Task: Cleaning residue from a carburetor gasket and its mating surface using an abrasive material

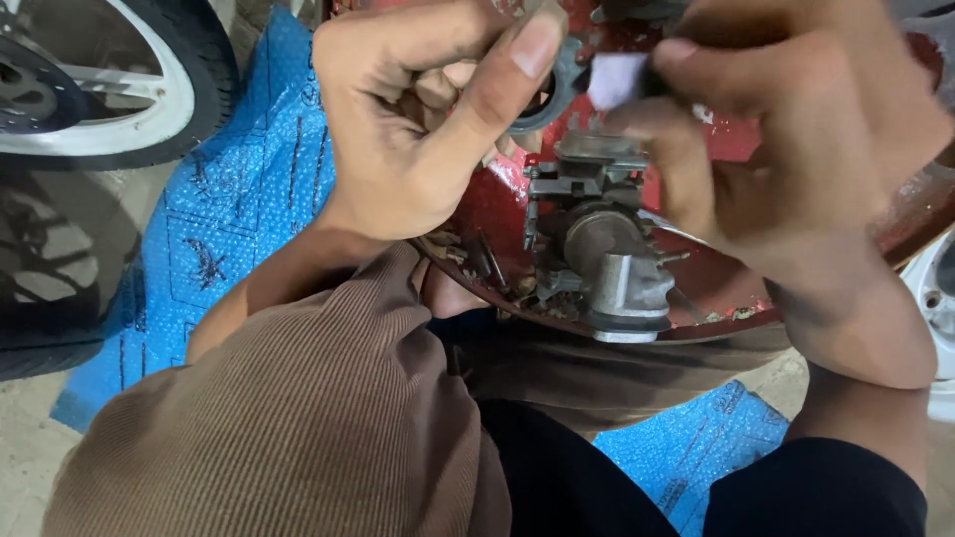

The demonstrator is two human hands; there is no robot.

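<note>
So, a bare concrete floor [25, 467] is seen underneath everything, with one blue woven mat [239, 189] spread over it, more of the mat showing low on the right. One red metal basin [716, 288], chipped and rusty along the rim, is propped over the lap, just above the knees in brown ribbed trousers [298, 418]. One grey metal carburetor-like part [602, 259] is seen in the basin, with a few small dark bits beside it that can't really be made out. One motorcycle wheel [109, 89] with a white rim and black tyre is parked at top left, and a sliver of another white rim [940, 298] is caught at the right edge.

Two hands are counted. The left hand [418, 119] is curled, thumb pressed against a dark ring-shaped piece [552, 94] at the top of the part. The right hand [796, 129] is closed, a small pale scrap [617, 80] pinched between thumb and fingers just above the part.
</note>
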